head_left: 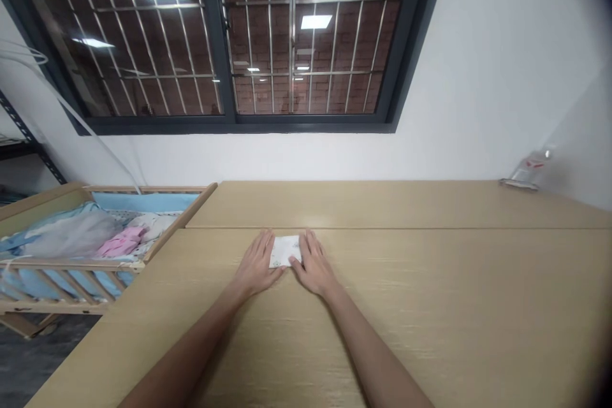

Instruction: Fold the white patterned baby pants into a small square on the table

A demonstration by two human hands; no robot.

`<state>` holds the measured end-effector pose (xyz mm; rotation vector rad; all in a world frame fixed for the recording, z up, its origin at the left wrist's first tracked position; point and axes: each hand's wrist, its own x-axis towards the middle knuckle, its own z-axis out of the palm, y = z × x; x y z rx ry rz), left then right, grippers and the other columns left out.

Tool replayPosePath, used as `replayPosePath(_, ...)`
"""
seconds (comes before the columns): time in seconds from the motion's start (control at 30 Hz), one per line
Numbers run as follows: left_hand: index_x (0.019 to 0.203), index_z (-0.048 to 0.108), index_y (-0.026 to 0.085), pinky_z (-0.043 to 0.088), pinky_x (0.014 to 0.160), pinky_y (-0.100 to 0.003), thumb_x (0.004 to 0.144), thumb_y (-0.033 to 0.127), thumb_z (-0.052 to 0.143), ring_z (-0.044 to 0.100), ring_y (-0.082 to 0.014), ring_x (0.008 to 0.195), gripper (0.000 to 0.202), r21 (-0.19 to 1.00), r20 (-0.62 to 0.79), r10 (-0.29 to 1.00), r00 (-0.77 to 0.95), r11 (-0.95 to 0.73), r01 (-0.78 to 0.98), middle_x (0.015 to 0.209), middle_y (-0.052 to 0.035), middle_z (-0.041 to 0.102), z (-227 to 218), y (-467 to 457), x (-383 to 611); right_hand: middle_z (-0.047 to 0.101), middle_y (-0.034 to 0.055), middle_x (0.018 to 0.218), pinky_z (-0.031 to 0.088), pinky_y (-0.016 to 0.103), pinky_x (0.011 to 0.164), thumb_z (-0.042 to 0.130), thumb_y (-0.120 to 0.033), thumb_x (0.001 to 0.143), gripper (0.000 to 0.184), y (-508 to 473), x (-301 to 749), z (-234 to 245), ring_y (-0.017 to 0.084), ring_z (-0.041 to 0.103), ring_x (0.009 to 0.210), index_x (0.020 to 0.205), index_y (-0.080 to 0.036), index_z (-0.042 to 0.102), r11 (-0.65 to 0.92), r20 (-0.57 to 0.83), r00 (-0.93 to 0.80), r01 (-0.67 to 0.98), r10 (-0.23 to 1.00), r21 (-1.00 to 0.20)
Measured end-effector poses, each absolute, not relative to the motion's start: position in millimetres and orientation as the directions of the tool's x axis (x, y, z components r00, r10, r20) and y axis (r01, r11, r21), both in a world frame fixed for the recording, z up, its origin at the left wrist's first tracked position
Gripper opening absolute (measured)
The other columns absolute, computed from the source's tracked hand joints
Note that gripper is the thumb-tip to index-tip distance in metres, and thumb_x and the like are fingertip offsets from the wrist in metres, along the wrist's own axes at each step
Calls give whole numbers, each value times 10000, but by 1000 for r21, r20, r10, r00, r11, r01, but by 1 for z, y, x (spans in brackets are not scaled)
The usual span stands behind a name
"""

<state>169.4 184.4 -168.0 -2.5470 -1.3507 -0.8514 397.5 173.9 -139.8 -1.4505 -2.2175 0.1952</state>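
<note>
A small folded white cloth (285, 251) with a faint print lies flat on the wooden tabletop (406, 306), close to the seam between two boards. My left hand (257, 266) rests flat along its left edge, fingers stretched forward and thumb at the near corner. Along the right edge lies my right hand (313, 266), also flat, its thumb and fingertips touching the cloth. Neither hand grips it. Parts of the cloth's side edges are hidden under the fingers.
To the left stands a wooden crib (81, 264) holding blue bedding and a pink cloth (123, 241). A clear plastic packet (524, 172) sits at the back right by the wall. Behind the table is a barred window (306, 121) with a dark frame.
</note>
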Motion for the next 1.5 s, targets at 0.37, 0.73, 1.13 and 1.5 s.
replayPosePath(0.37,1429,449,161,327,1169,-519,844,325,600,510,-296,1355,626,232,451,782,430,-568,790,1459,-164,557,-164,187,174,440,154,1566,270,467,1177,555,-235,839,656,174,405,-140,283,347,1474,1483,-153,461,564,332,-464,750,821,-346)
replayPosePath(0.73,1206,615,225,358,1090,-508,976,290,467,566,-270,1263,281,214,551,715,430,-619,756,1334,-128,645,-146,172,177,732,114,1057,351,466,1046,507,-247,940,225,172,403,-124,262,626,1049,1083,-182,669,632,522,-426,705,739,-320)
replayPosePath(1.13,955,676,194,501,772,-334,890,550,578,665,-234,862,375,873,329,944,30,-316,372,932,-58,734,-109,147,182,701,31,931,569,331,688,722,-527,822,680,169,392,-120,206,689,812,1358,-234,424,94,106,-178,-72,978,-993)
replayPosePath(1.5,1120,582,150,546,620,-326,836,577,634,718,-231,750,516,960,126,990,59,-137,246,944,-107,764,-133,155,183,665,123,1174,585,415,873,805,-472,712,801,180,387,-134,261,701,993,1348,-222,385,82,73,102,-81,992,-993)
